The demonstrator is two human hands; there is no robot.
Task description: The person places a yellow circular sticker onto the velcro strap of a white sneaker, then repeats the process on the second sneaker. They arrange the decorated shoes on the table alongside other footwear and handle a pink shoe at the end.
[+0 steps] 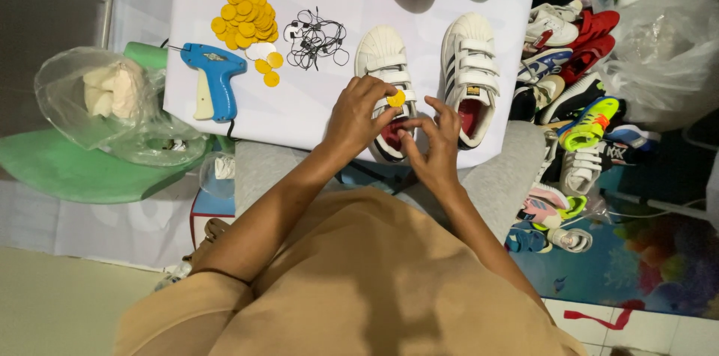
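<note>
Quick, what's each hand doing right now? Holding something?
Left hand: shut, pinching a round yellow tag over the left white shoe.
Right hand: fingers curled beside the tag; whether it holds anything cannot be told.

Soft, even light falls from above on the white board (299, 113), bright but without blown-out glare, and the pair of white strap sneakers (427, 75) and the heap of round yellow tags (246, 17) near its far edge cast only faint, short shadows. The crinkled clear plastic bags (666, 56) off the board's right edge catch pale sheen, while the far left corner sinks into dim grey. Focus holds sharp across the board; the tan shirt (359, 281) nearest the lens looks softer, with mild wide-angle stretch at the edges.
</note>
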